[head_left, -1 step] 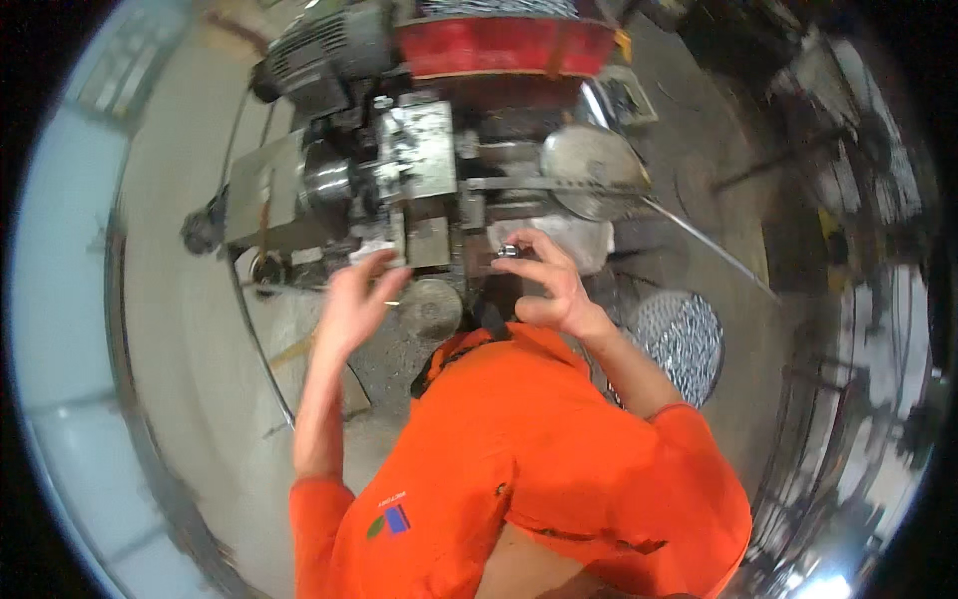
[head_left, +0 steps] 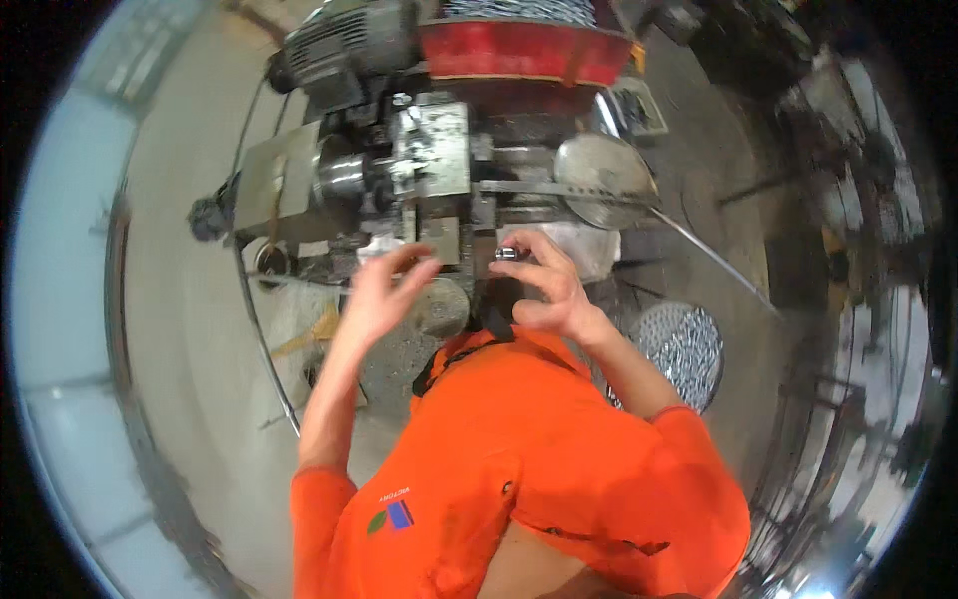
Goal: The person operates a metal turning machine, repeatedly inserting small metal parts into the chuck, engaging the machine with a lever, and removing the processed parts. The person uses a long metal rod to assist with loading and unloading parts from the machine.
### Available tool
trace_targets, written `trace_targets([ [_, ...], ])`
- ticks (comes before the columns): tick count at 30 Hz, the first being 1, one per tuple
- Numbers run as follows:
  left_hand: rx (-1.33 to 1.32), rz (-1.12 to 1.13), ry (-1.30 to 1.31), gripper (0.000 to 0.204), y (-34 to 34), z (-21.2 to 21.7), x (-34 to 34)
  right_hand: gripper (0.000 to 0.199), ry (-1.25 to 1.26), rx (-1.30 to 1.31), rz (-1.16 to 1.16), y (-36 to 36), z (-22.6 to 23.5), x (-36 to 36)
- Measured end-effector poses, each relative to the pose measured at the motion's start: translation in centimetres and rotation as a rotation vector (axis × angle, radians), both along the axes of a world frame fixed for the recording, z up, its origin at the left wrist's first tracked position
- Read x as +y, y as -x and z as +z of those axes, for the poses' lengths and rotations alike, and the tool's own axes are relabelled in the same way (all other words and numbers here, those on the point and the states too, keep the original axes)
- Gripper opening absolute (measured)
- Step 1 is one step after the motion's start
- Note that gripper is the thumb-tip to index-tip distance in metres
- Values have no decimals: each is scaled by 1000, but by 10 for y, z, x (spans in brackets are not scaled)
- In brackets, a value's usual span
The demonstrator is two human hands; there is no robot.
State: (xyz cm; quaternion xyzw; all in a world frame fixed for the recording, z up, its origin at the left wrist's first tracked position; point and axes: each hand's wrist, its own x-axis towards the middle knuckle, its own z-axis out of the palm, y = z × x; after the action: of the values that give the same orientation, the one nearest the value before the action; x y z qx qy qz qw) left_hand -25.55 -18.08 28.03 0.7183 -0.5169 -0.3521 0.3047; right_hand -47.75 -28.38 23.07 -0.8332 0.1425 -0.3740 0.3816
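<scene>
My right hand (head_left: 554, 290) pinches a small shiny metal cylinder (head_left: 507, 255) between thumb and fingers, in front of the machine. Its exact kind is too small to tell. To the left, my left hand (head_left: 384, 295) hovers with thumb and fingers apart and nothing visible in it; its fingertips are slightly blurred. Just beyond both hands stands a small lathe-like machine, with a round metal chuck (head_left: 342, 172) and a metal block (head_left: 436, 150) smeared with pale patches. A flat metal bar (head_left: 559, 188) runs rightward from the block across a round metal disc (head_left: 604, 170).
A red tray (head_left: 524, 52) of small metal parts stands behind the machine, beside a grey motor (head_left: 349, 45). Near my right forearm, a round perforated container (head_left: 654, 324) holds many shiny pieces. A thin rod (head_left: 718, 257) slants out to the right. A round stool-like disc (head_left: 441, 306) sits low between my hands.
My left hand has moved a little to the right, nearer my right hand. The right hand keeps its pinch on the metal cylinder. The whole view has shifted slightly.
</scene>
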Motion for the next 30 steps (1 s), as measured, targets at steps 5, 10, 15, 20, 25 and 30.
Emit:
trace_targets([
  [5, 144, -15, 164, 30, 23, -15, 2, 37, 118, 33, 128, -42, 20, 16],
  [10, 161, 13, 147, 30, 4, -34, 18, 31, 10, 123, 189, -59, 20, 28],
  [15, 224, 55, 98, 26, -14, -31, 31, 26, 197, 200, 314, -83, 25, 22],
  [20, 82, 71, 148, 36, -62, -16, 54, 22, 425, 308, 459, -132, 39, 0],
  [25, -277, 626, 118, 33, -142, -17, 139, 19, 581, 515, 164, -215, 14, -64],
  [30, -586, 874, -71, 38, -183, -62, 262, 19, 496, 785, 66, -262, -31, -90],
])
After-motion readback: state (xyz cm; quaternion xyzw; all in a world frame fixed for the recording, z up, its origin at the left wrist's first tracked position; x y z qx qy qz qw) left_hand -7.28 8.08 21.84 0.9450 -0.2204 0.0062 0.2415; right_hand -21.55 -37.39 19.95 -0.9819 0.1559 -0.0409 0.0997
